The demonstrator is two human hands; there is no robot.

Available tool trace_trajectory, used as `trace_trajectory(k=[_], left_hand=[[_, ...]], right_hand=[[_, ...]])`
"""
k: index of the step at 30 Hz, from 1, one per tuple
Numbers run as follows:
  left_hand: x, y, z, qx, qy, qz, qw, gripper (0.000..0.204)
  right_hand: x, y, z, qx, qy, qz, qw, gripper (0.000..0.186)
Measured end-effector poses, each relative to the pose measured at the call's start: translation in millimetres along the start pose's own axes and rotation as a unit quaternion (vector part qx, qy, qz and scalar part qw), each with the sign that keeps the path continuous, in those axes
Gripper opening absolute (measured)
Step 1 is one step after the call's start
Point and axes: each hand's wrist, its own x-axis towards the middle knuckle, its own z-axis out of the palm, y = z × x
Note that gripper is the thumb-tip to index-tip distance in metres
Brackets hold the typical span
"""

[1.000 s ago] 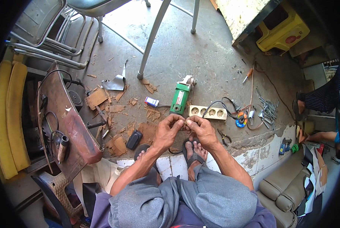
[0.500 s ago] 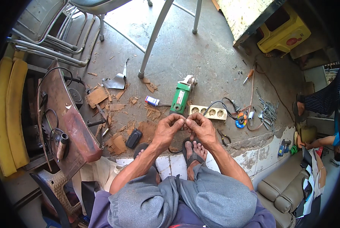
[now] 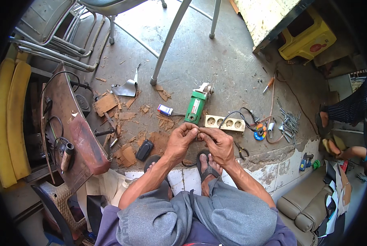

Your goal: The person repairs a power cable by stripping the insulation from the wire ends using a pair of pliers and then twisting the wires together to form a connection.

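In front of my knees, my left hand (image 3: 181,142) and my right hand (image 3: 218,144) meet, thumbs and forefingers pinched together at the tips. What they hold, if anything, is too small and hidden to make out. Just beyond my fingers lies a green angle grinder (image 3: 195,107) with a metal head. To its right is a white power strip (image 3: 225,122) with a black cord. A small blue-and-white box (image 3: 164,109) rests left of the grinder. Dark-handled pliers (image 3: 242,151) lie to the right of my right hand.
Torn brown board scraps (image 3: 126,153) and a black case-like object (image 3: 145,149) lie to the left. A round coloured disc (image 3: 260,132), scattered metal fasteners (image 3: 289,123) and a screwdriver (image 3: 268,84) lie right. Chair legs (image 3: 167,45) stand ahead. Another person's foot (image 3: 334,147) is at far right.
My right hand has turned so its back shows more, its fingers drawn closer to the left fingertips. My left hand stays nearly in place. At far right, the other person's arm has moved.
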Motion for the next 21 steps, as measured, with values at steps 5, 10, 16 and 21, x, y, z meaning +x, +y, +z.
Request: trace_trajectory(k=[5,10,16,21], left_hand=[[0.0,1.2,-1.8,0.034,0.004,0.002,0.999,0.022],[4.9,-4.5,-14.2,0.055,0.000,0.000,0.998,0.024],[11.5,-29.3,-46.8,0.148,0.142,-0.022,0.979,0.021],[16.3,-34.8,-47.8,0.199,0.162,-0.024,0.966,0.019]], right_hand=[[1.0,2.6,0.6,-0.013,-0.006,-0.007,1.000,0.017],[8.6,1.4,-4.6,-0.016,-0.023,0.039,0.999,0.015],[34.7,58.5,13.9,-0.137,0.041,-0.092,0.985,0.013],[53.2,84.7,39.8,-0.110,0.050,-0.080,0.989,0.015]])
